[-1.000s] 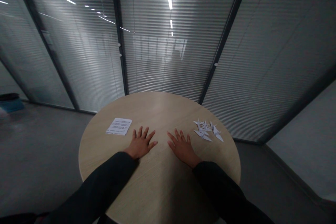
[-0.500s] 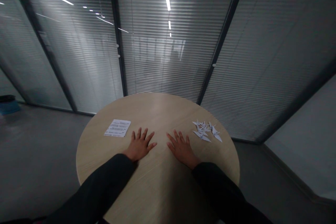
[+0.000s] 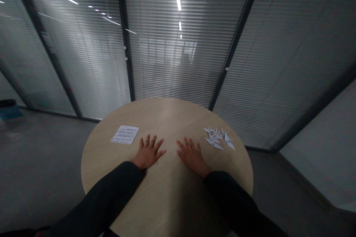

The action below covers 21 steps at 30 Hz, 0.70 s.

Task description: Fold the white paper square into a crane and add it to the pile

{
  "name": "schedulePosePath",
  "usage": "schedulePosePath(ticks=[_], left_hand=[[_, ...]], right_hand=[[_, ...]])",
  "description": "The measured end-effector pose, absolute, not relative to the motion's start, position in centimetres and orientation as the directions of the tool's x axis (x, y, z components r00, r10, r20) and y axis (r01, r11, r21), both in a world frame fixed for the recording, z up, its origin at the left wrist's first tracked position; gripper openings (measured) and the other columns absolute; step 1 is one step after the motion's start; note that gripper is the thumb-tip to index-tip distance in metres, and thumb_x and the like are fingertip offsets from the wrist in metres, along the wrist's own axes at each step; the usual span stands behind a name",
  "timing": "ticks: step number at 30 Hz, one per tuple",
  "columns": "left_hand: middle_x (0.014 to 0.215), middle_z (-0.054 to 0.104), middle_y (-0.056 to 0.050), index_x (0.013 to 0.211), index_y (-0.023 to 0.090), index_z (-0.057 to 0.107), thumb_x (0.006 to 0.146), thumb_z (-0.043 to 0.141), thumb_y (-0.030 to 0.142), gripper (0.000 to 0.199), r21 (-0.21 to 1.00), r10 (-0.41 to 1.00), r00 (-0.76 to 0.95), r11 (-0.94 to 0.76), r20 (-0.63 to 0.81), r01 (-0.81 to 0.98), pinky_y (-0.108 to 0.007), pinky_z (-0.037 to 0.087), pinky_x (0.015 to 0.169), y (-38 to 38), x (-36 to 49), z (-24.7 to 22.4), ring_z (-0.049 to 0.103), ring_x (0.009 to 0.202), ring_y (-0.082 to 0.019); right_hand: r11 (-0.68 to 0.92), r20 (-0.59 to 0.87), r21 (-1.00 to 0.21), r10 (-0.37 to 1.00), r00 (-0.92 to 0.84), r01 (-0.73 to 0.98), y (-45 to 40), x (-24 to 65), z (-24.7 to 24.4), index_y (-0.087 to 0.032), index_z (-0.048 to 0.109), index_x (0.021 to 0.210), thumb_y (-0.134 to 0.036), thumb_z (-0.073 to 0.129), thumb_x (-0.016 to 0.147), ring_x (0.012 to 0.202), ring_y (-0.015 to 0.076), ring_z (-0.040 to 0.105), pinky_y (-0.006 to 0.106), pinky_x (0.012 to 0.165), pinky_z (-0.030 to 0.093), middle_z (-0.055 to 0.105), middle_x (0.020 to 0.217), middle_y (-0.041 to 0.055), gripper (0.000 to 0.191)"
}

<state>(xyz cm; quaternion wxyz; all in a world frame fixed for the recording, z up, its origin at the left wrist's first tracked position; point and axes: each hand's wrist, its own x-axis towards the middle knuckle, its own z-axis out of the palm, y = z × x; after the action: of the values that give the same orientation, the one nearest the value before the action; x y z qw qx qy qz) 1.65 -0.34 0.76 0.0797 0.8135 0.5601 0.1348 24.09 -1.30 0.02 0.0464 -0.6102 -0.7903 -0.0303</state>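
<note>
Palm down on the round wooden table (image 3: pixel 167 114), my left hand (image 3: pixel 148 153) lies flat with its fingers spread. It holds nothing, and to its left is a white sheet or stack of paper (image 3: pixel 125 134) with lines of dark print. My right hand (image 3: pixel 192 156) also rests flat on the wood, fingers apart, with nothing in it. Several folded white paper cranes (image 3: pixel 214 136) lie in a loose cluster beyond and to the right of it. A gap of bare tabletop separates the two hands.
Behind the table stands a glass partition with closed blinds (image 3: pixel 172 70) and dark frames, close to the far table edge. A blue bin (image 3: pixel 10 110) with a black top is on the floor at the far left. A pale wall (image 3: pixel 328 148) rises on the right.
</note>
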Motion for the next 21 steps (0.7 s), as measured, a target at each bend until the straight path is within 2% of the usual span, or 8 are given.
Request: schedulePosePath(ticks=[10, 21], left_hand=[[0.156, 0.023, -0.012, 0.148, 0.029, 0.030, 0.093, 0.026, 0.059, 0.062, 0.098, 0.937, 0.342, -0.347, 0.064, 0.933, -0.065, 0.012, 0.108, -0.68, 1.97, 1.40, 0.012, 0.143, -0.041], [0.155, 0.025, -0.011, 0.147, 0.030, 0.030, 0.093, 0.025, 0.060, 0.062, 0.077, 0.934, 0.347, -0.354, 0.088, 0.932, -0.065, 0.014, 0.108, -0.54, 1.80, 0.97, 0.014, 0.143, -0.040]], right_hand=[[0.258, 0.114, -0.006, 0.960, -0.255, 0.966, -1.39, 24.11, 0.07, -0.031, 0.029, 0.147, -0.045, 0.031, 0.098, 0.142, 0.0360, 0.022, 0.063, 0.108, 0.018, 0.025, 0.155, 0.0139, 0.052], [0.254, 0.110, 0.002, 0.961, -0.252, 0.967, -1.25, 24.11, -0.11, -0.030, 0.028, 0.147, -0.045, 0.032, 0.098, 0.142, 0.0361, 0.022, 0.064, 0.107, 0.018, 0.024, 0.155, 0.0141, 0.052]])
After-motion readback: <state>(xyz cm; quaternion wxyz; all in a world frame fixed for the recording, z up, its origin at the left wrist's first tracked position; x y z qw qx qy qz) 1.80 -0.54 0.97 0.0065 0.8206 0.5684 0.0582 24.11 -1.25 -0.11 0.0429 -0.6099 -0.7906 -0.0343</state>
